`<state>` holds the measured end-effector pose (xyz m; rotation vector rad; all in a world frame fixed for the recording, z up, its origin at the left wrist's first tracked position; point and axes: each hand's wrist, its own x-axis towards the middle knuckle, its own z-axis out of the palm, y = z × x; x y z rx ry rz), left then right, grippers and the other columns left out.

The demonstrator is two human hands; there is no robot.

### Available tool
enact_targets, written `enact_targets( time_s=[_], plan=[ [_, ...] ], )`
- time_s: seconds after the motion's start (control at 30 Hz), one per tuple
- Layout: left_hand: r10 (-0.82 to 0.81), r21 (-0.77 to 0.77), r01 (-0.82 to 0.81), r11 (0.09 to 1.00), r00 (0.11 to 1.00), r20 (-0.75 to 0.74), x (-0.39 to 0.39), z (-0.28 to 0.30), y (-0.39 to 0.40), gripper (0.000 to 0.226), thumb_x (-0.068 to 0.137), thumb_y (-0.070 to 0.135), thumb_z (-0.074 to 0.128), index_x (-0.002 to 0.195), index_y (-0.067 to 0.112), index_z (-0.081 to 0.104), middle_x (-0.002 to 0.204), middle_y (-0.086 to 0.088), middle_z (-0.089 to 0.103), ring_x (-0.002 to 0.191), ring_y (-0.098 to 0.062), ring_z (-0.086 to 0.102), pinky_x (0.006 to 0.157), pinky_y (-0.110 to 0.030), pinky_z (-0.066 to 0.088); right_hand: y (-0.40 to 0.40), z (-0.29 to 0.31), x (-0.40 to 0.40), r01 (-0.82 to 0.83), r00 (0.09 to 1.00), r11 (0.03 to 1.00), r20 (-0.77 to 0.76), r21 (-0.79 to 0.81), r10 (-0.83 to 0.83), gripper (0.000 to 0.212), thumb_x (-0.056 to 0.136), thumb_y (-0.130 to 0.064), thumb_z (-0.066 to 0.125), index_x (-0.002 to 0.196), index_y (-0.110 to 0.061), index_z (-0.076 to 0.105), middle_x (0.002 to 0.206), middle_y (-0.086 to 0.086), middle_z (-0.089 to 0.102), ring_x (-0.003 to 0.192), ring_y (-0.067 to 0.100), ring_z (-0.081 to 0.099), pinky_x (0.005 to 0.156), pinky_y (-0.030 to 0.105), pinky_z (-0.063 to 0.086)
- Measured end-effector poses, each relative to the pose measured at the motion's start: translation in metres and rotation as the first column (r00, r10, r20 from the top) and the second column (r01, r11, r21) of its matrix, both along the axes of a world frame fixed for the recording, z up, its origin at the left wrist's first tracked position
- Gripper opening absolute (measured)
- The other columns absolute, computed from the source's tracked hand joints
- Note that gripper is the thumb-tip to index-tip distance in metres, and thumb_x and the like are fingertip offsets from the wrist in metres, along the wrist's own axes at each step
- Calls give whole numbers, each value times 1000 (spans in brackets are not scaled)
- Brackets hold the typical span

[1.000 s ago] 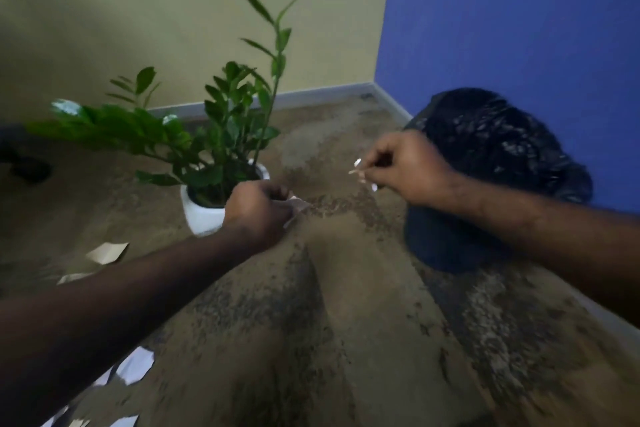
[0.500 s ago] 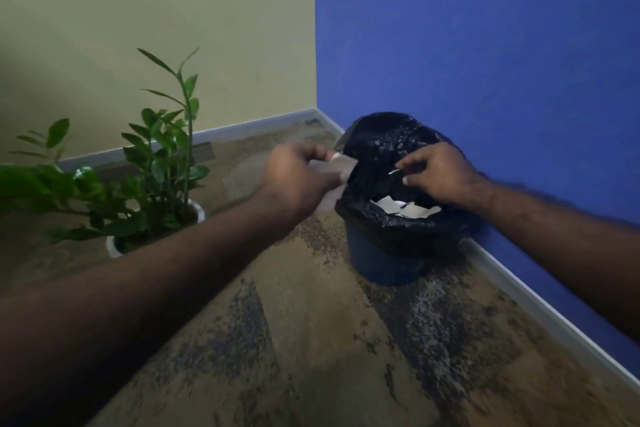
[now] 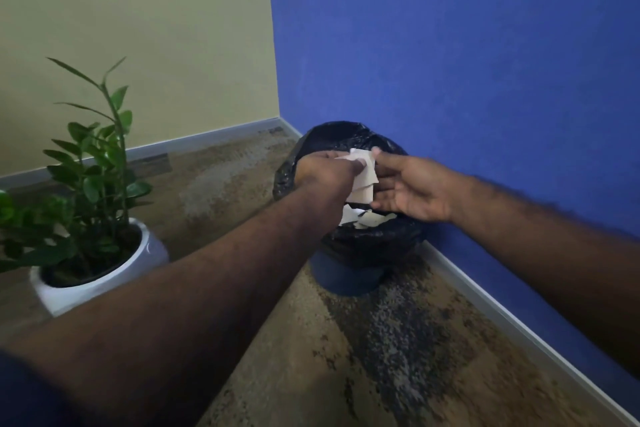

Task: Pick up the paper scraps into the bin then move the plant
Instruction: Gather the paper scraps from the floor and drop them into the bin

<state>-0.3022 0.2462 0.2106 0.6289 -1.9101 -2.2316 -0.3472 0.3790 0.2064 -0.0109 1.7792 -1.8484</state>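
Note:
A blue bin (image 3: 346, 279) lined with a black bag (image 3: 367, 243) stands against the blue wall near the corner. Several pale paper scraps (image 3: 372, 218) lie inside it. My left hand (image 3: 327, 172) hovers over the bin's mouth and grips a bunch of paper scraps (image 3: 363, 180) that hang down from its fingers. My right hand (image 3: 412, 187) is over the bin too, fingers straight and spread, its fingertips next to the held scraps. The green plant (image 3: 93, 163) grows in a white pot (image 3: 104, 279) on the floor at the left.
The mottled brown floor (image 3: 381, 357) runs to a white skirting board (image 3: 519, 319) under the blue wall on the right and the yellow wall at the back. The plant pot stands about an arm's width left of the bin.
My left hand has moved right, from the bin's left rim to over its mouth, with the scraps. My right hand's fingers have straightened out, and more scraps lie in the bin.

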Motion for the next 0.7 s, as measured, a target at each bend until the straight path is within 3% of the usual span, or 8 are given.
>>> enact_targets(
  time_s=[0.07,0.13,0.2,0.27,0.37,0.43,0.53,0.7],
  plan=[
    [-100,93,100,991,995,2,1,4,5,43,80,11,77,118,5,59,103,-17,72,88,-34,73,81,-48,60,2,-2,1,62,998,995,-9,-78,-63,20,94,-14,54,109,-5,63,98,12,70,77,22,72,57,28,58],
    [-215,170,214,962,977,-11,3,7,7,77,80,16,78,143,9,35,124,-18,62,95,-35,71,90,-47,57,3,-3,-3,178,984,971,13,-161,-178,28,92,4,50,120,4,56,110,15,66,90,26,70,62,34,61],
    [-281,162,279,946,960,-9,6,8,6,90,80,17,77,151,17,21,140,-15,50,104,-32,67,93,-39,55,5,-3,-5,250,968,956,20,-151,-250,33,91,10,46,124,10,51,115,20,64,94,31,67,62,37,61],
    [-319,98,318,943,948,-12,9,7,0,87,82,15,75,151,15,22,140,-12,51,99,-23,66,75,-25,57,5,-4,-6,284,959,954,6,-100,-285,32,89,11,46,121,11,51,109,21,66,88,31,70,61,39,61],
    [-330,21,331,943,944,-24,15,7,-11,56,85,9,71,135,10,45,102,-2,65,65,-4,66,46,-16,50,3,-1,-2,298,954,952,-12,-71,-300,33,87,14,42,117,8,54,104,19,68,90,31,69,64,44,61],
    [-308,-16,308,951,951,-13,18,7,-24,29,85,6,70,111,14,60,90,4,64,62,-1,67,54,-14,53,0,3,0,293,955,952,-20,-87,-295,31,86,14,41,112,6,56,97,17,68,85,30,70,62,43,61],
    [-268,-179,269,946,963,28,27,1,-46,53,77,9,78,126,12,57,114,-4,64,97,-19,67,91,-32,55,-7,12,8,248,968,958,5,-142,-250,19,84,5,44,96,-1,57,89,14,66,74,27,70,65,43,60],
    [-280,-341,286,895,958,70,53,-13,-86,55,71,5,82,121,6,60,116,-6,66,105,-23,64,90,-36,56,-29,19,27,136,989,990,-48,-43,-138,18,86,-6,46,72,-12,55,59,0,62,49,12,63,63,29,45]
  ],
)
